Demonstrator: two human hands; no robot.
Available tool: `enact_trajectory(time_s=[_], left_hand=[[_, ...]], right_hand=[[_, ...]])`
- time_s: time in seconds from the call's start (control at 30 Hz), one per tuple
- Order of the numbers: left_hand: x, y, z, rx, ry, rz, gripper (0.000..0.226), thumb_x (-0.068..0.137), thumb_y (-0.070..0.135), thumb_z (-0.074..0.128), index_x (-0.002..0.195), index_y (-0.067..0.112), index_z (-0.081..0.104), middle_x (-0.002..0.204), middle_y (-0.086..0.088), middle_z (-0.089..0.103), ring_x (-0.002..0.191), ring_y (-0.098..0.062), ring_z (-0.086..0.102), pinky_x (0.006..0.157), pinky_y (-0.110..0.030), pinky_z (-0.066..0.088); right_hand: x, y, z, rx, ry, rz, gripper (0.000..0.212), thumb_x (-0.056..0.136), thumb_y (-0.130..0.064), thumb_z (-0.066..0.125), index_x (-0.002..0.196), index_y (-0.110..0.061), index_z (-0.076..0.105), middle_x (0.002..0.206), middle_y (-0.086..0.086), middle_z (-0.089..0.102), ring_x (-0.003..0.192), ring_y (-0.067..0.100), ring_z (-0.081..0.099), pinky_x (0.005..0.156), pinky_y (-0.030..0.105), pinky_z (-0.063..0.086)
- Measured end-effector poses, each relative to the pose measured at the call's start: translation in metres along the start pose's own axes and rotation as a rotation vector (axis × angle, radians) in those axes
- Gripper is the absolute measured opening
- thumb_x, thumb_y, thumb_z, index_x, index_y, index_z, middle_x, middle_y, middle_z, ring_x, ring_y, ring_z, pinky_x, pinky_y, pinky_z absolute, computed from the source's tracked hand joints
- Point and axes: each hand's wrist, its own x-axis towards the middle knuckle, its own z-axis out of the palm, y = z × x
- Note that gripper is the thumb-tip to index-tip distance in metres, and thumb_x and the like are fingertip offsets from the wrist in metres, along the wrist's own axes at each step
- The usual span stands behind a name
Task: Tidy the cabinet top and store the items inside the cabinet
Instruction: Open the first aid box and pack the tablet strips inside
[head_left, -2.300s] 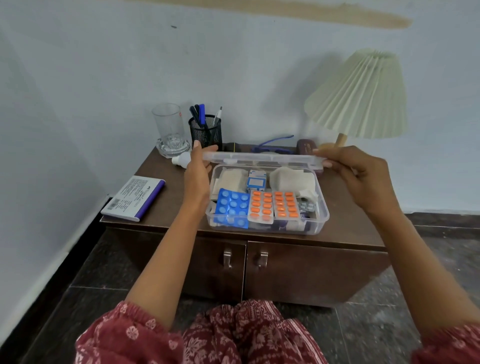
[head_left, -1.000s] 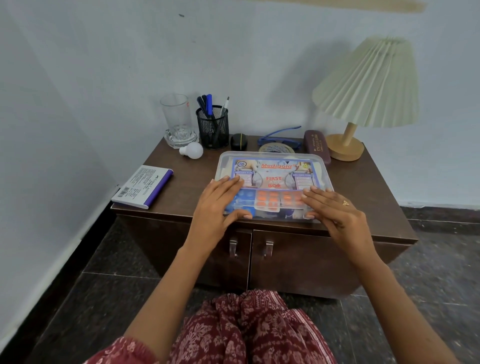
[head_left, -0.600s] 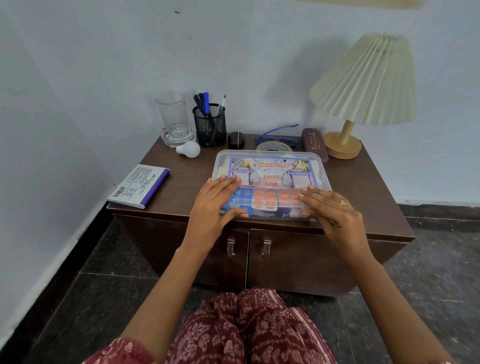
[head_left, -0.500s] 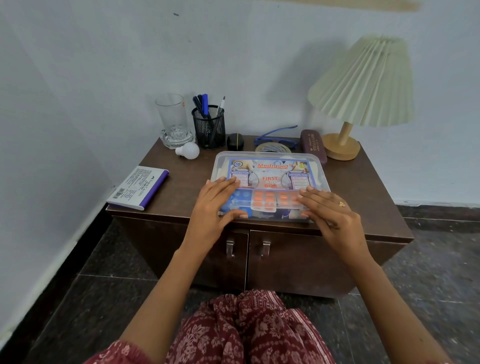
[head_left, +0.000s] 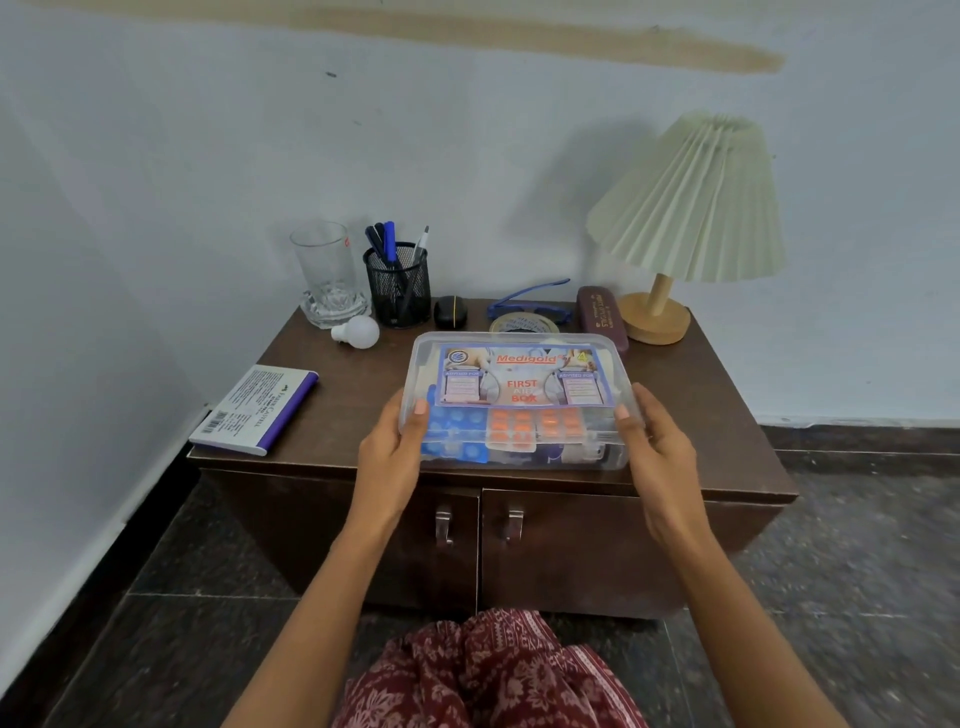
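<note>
Two closed doors (head_left: 519, 540) front the cabinet (head_left: 727, 415), the biggest thing before me, and its top is crowded. Behind the box, from right to left, stand the pleated lamp (head_left: 691, 208), a maroon glasses case (head_left: 601, 318), blue spectacles (head_left: 530, 304), a roll of tape (head_left: 522, 325), a small black object (head_left: 450, 310), a mesh pen holder (head_left: 399, 286) and a drinking glass (head_left: 326, 275) with a white bulb (head_left: 358, 331) lying just beside it. A purple-spined booklet (head_left: 254, 410) sits near the left edge.

At the front of the top rests the clear first-aid box (head_left: 519, 400), lid on. My left hand (head_left: 392, 457) is clamped on its left side and my right hand (head_left: 660, 447) on its right, thumbs over the lid rim.

To do this well, I judge I should lift it level with even pressure from both sides, so the lid stays seated and the blister packs (head_left: 530, 426) inside do not slide. Since both doors are shut, I will probably need to set it down or free one hand for a handle (head_left: 444, 525).

On the lid label I read "Medigold" and "FIRST", then "BOX"; the word between is blurred. The booklet's print and the case's lettering are too small to read.
</note>
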Motion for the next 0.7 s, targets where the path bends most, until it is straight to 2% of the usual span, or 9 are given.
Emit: enact_trajectory(time_s=[0.1, 0.3, 0.4, 0.6, 0.7], left_hand=[[-0.006, 0.005, 0.008, 0.028, -0.02, 0.05, 0.04, 0.095, 0.034, 0.042, 0.133, 0.025, 0.042, 0.098, 0.02, 0.059, 0.079, 0.022, 0.058, 0.061, 0.001, 0.044], [-0.008, 0.014, 0.043, 0.011, -0.136, 0.074, 0.033, 0.094, 0.035, 0.045, 0.127, 0.036, 0.043, 0.103, 0.017, 0.064, 0.09, 0.013, 0.062, 0.07, -0.005, 0.048], [-0.006, 0.016, 0.063, 0.02, -0.191, 0.087, 0.036, 0.094, 0.037, 0.045, 0.13, 0.037, 0.043, 0.106, 0.018, 0.064, 0.097, 0.007, 0.062, 0.079, -0.01, 0.051], [-0.006, 0.017, 0.088, 0.037, -0.273, 0.09, 0.04, 0.093, 0.039, 0.044, 0.132, 0.035, 0.041, 0.105, 0.018, 0.064, 0.097, 0.004, 0.064, 0.078, -0.011, 0.052], [-0.006, 0.019, 0.094, 0.033, -0.292, 0.074, 0.033, 0.093, 0.036, 0.045, 0.125, 0.04, 0.039, 0.107, 0.017, 0.062, 0.095, 0.006, 0.062, 0.072, -0.007, 0.05]], right_hand=[[0.001, -0.003, -0.008, 0.025, 0.07, -0.005, 0.049, 0.094, -0.022, 0.049, 0.141, -0.016, 0.037, 0.14, 0.001, 0.047, 0.123, 0.016, 0.05, 0.103, 0.04, 0.045], [0.01, -0.003, -0.047, 0.091, 0.227, -0.002, 0.043, 0.095, -0.015, 0.047, 0.138, -0.015, 0.041, 0.139, 0.004, 0.049, 0.123, 0.019, 0.051, 0.103, 0.042, 0.044], [0.015, 0.003, -0.067, 0.094, 0.291, 0.033, 0.043, 0.095, -0.015, 0.048, 0.137, -0.014, 0.043, 0.138, 0.005, 0.05, 0.122, 0.02, 0.052, 0.104, 0.044, 0.044], [0.027, 0.009, -0.093, 0.077, 0.359, 0.068, 0.04, 0.094, -0.013, 0.048, 0.134, -0.012, 0.047, 0.135, 0.008, 0.053, 0.121, 0.023, 0.053, 0.104, 0.044, 0.042], [0.031, 0.009, -0.097, 0.077, 0.36, 0.079, 0.039, 0.094, -0.014, 0.048, 0.133, -0.015, 0.049, 0.135, 0.007, 0.053, 0.121, 0.022, 0.053, 0.103, 0.043, 0.044]])
